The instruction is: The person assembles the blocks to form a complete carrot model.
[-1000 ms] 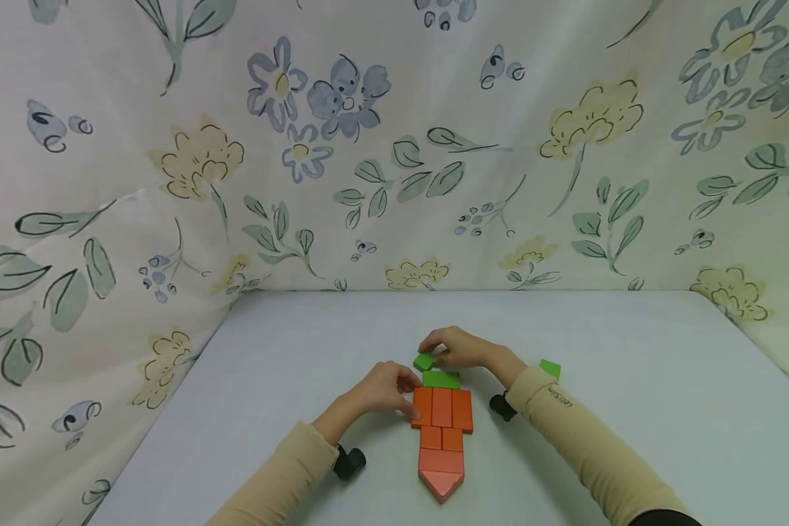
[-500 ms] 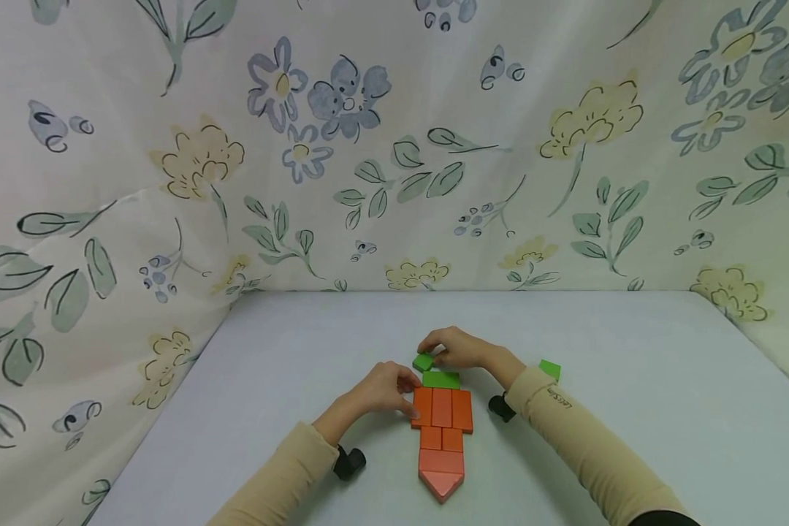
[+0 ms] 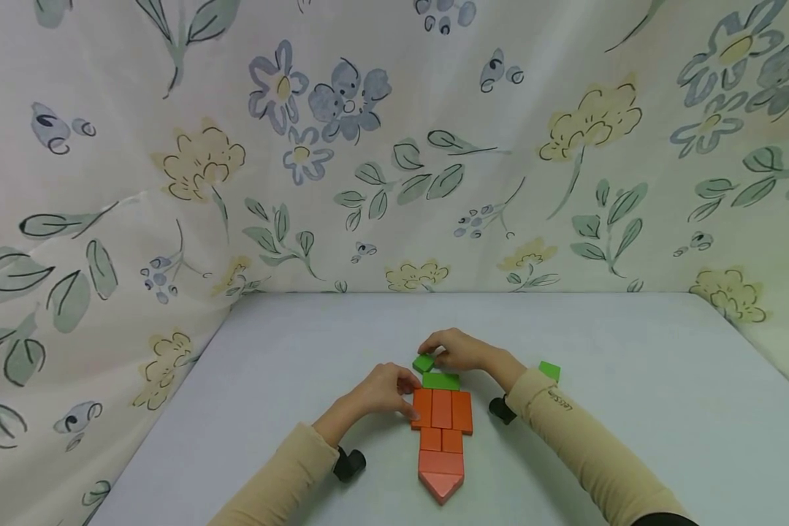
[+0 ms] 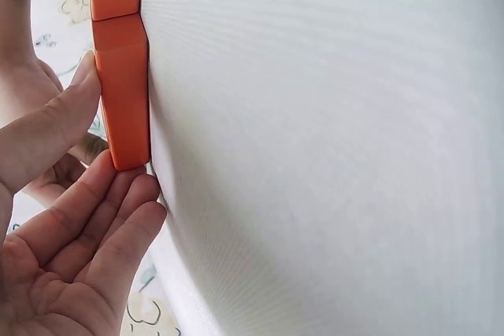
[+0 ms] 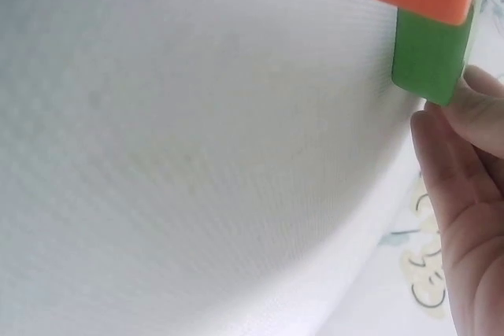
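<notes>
Flat on the white table lies a row of orange blocks, with a green rectangular block [image 3: 441, 381] against its far end. My left hand [image 3: 383, 391] pinches the leftmost wide orange block [image 3: 422, 408]; in the left wrist view its thumb presses that orange block's [image 4: 124, 108] side and its fingertips touch the end. Just beyond the green rectangular block, my right hand [image 3: 459, 350] pinches a small green block [image 3: 424, 363], which sits turned at an angle. In the right wrist view, the right hand [image 5: 472, 186] has thumb and fingers beside a green block [image 5: 429, 53]; the small one is hidden there.
Another green block [image 3: 549, 370] lies to the right, close behind my right sleeve. Smaller orange blocks [image 3: 441, 440] and a reddish pointed block [image 3: 441, 485] continue the row toward me. A flowered cloth [image 3: 394, 219] hangs behind the white table [image 3: 631, 380].
</notes>
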The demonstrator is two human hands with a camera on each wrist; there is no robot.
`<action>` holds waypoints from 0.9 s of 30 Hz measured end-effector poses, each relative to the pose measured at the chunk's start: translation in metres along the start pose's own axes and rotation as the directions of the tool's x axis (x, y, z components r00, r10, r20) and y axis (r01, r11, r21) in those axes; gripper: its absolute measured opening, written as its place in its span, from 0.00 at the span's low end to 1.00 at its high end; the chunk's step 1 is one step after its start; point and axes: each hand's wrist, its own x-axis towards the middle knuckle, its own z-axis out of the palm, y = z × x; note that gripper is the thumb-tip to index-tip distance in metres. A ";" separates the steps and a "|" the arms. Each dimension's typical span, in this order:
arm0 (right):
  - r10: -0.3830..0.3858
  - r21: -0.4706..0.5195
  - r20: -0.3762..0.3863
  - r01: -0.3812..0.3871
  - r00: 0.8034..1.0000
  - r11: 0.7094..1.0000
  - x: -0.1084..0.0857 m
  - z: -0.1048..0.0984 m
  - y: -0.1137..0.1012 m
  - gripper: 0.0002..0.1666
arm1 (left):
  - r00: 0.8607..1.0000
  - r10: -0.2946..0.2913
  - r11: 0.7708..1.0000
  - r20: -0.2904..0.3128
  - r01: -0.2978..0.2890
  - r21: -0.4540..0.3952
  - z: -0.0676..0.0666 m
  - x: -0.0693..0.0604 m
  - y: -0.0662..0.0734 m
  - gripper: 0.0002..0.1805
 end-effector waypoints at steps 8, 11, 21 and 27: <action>0.023 0.002 0.010 -0.023 1.000 1.000 -0.001 -0.002 -0.001 0.19 | 1.000 -0.004 1.000 -0.002 0.004 -0.014 -0.001 -0.001 0.001 0.21; 0.026 -0.001 0.013 -0.026 1.000 1.000 -0.002 -0.002 -0.001 0.18 | 1.000 -0.006 1.000 -0.001 0.006 -0.016 -0.001 -0.001 0.002 0.21; 0.022 -0.016 0.009 -0.022 1.000 1.000 -0.004 -0.003 0.000 0.18 | 1.000 -0.006 1.000 0.002 0.006 -0.005 0.000 0.000 0.002 0.21; 0.022 -0.049 0.002 -0.022 1.000 0.999 -0.010 -0.013 -0.002 0.19 | 1.000 0.003 1.000 0.001 -0.003 -0.010 -0.001 0.000 0.002 0.21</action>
